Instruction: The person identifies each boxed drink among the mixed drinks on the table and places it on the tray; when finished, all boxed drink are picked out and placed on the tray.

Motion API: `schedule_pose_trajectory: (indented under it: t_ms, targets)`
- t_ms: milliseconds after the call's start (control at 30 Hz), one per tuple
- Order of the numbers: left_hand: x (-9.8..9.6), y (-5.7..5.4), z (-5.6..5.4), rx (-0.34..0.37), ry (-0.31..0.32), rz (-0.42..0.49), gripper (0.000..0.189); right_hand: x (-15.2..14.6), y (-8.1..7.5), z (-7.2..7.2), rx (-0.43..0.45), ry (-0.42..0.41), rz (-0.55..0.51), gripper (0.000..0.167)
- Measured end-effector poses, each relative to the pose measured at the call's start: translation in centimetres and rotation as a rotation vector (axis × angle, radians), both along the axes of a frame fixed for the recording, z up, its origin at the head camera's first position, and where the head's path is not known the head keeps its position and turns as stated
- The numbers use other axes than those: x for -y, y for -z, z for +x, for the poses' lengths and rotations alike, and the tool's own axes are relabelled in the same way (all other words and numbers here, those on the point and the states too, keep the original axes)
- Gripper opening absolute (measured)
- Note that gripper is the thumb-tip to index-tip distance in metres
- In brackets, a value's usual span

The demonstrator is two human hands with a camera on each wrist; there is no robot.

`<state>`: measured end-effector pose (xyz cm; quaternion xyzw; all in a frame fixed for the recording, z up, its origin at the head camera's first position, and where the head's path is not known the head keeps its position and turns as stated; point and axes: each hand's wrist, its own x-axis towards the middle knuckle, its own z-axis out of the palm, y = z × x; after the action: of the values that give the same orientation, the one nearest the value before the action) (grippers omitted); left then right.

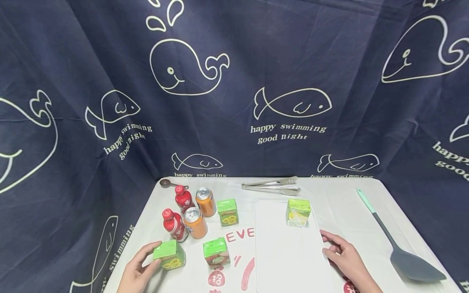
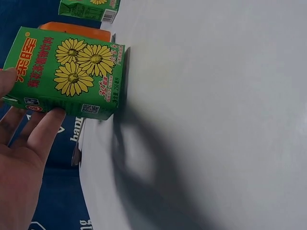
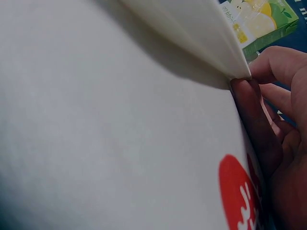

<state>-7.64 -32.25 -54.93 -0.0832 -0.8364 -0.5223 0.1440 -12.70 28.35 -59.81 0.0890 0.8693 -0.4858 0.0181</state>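
My left hand (image 1: 141, 268) grips a green drink carton (image 1: 170, 255) with yellow flowers at the table's near left. In the left wrist view the thumb lies on the flowered carton's (image 2: 72, 72) printed face, with fingers along its lower side. On the right, my right hand (image 1: 346, 258) is at the right edge of a flat white tray (image 1: 289, 260). The right wrist view has thumb and finger meeting at the tray's rim (image 3: 230, 52), seeming to pinch it. A yellow-green lemon drink carton (image 1: 298, 213) stands on the tray's far right part.
Two red bottles (image 1: 174, 226), two orange cans (image 1: 196, 224) and two more green cartons (image 1: 217, 253) stand left of the tray. Metal tongs (image 1: 272, 187) and a brown spoon (image 1: 166, 183) lie along the back. A grey spatula (image 1: 410, 260) lies at the right.
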Motion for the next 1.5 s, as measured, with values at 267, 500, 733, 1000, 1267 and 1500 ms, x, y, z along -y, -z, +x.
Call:
schedule_pose_trajectory:
  t_ms: [267, 500, 733, 1000, 1267, 1500]
  targets:
    - [-0.3, -0.5, -0.2, -0.033, 0.028, 0.018, 0.048, 0.0, -0.1, 0.0, 0.011, -0.003, 0.004, 0.065]
    - [-1.1, -1.4, -0.4, -0.036, 0.025, 0.049, 0.046, 0.0, -0.2, 0.0, 0.025, -0.002, 0.011, 0.066]
    - [-1.8, -2.8, -0.7, -0.017, 0.009, 0.069, 0.044, -0.1, -0.1, 0.0, 0.027, -0.003, 0.013, 0.066]
    - [-2.5, -4.3, -1.5, -0.059, 0.029, 0.070, 0.046, -0.1, 0.0, 0.0, 0.024, -0.009, 0.000, 0.065]
    - [-3.4, -5.9, -2.6, -0.097, 0.064, 0.082, 0.048, -0.2, -0.2, 0.0, 0.033, -0.021, -0.016, 0.066]
    - [-4.2, -7.0, -3.2, -0.115, 0.086, 0.092, 0.048, -0.2, -0.2, 0.0, 0.035, -0.022, -0.011, 0.066]
